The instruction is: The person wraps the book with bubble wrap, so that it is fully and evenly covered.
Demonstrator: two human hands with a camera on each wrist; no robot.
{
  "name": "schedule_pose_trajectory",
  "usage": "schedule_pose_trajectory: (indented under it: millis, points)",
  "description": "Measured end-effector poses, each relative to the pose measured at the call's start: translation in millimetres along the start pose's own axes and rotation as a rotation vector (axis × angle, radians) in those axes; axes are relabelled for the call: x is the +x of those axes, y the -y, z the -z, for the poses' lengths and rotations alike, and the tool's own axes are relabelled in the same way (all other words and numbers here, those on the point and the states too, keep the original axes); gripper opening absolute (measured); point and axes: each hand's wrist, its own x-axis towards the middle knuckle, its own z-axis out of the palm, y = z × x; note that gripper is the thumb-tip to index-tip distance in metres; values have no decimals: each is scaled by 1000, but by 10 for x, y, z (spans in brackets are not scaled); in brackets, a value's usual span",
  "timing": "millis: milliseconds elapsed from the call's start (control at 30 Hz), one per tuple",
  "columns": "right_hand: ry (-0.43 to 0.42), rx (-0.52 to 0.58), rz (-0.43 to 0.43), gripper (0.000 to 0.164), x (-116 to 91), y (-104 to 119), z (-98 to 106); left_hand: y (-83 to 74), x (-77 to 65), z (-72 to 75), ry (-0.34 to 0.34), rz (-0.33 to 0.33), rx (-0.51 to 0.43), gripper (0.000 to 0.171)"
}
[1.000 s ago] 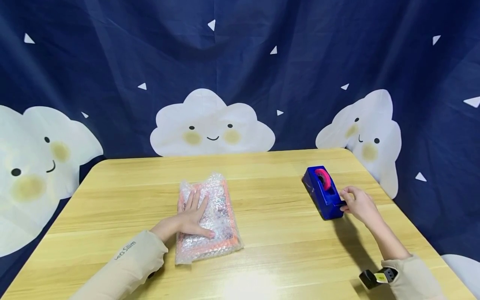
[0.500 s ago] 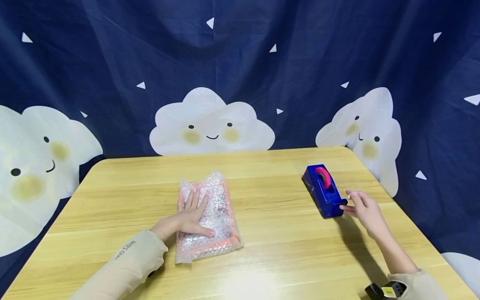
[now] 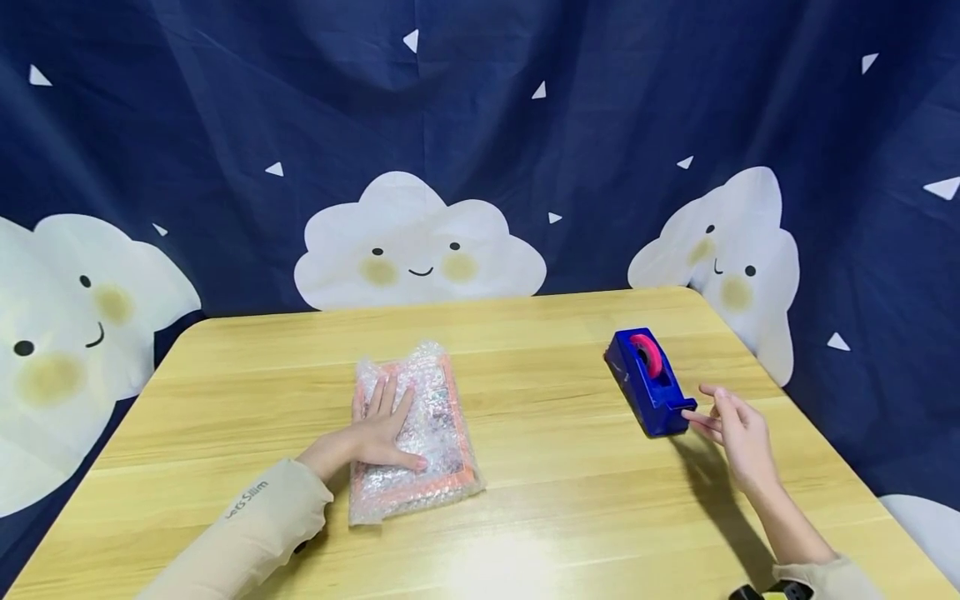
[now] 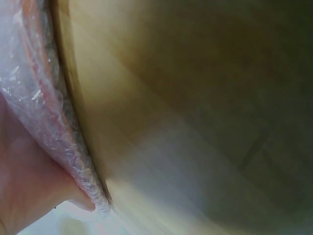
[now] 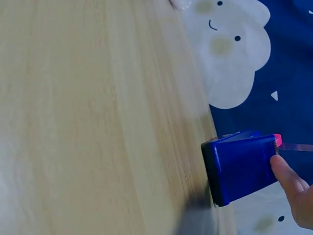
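My left hand (image 3: 381, 433) lies spread flat, pressing on a bubble-wrapped rectangular package (image 3: 442, 429) with an orange border showing through. In the left wrist view, the thumb side of the hand rests along the edge of the bubble wrap (image 4: 36, 98). To the right stands a blue tape dispenser (image 3: 648, 387) carrying a pink-cored tape roll (image 3: 647, 357). My right hand (image 3: 738, 433) is at its front end, one fingertip touching it. A strip of clear tape (image 5: 297, 147) runs out from the dispenser toward this hand, whose thumb and finger pinch its end.
Both things rest on a light wooden table (image 3: 547, 450) with rounded far corners. Behind it hangs a dark blue curtain (image 3: 480, 108) printed with smiling clouds and white triangles. A strong light reflection shows near the front middle of the tabletop.
My right hand has moved a little right, away from the dispenser's front, drawing out the tape. The left hand and package stay in place. The head view has shifted slightly.
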Motion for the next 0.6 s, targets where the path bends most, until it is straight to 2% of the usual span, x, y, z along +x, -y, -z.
schedule_pose_trajectory:
  millis: [167,233,333,433,500,600]
  points:
    - [20,-5,-68,26,-39,-61,125,-11,11,-12,-2,-6,-8,121]
    - [59,-38,-140,27,-70,-39,176,-12,14,-15,-5,-11,-12,121]
    - [178,-190,-302,38,-137,95,200,-5,12,-16,-5,-15,-7,122]
    - [308,-413,-434,54,-199,292,149,4,3,-7,-4,-17,-10,122]
    - [339,-522,-461,59,-231,394,102,8,-3,0,-4,-20,-23,122]
    - [294,-597,-375,55,-272,481,47,15,-7,-1,-4,-22,-27,122]
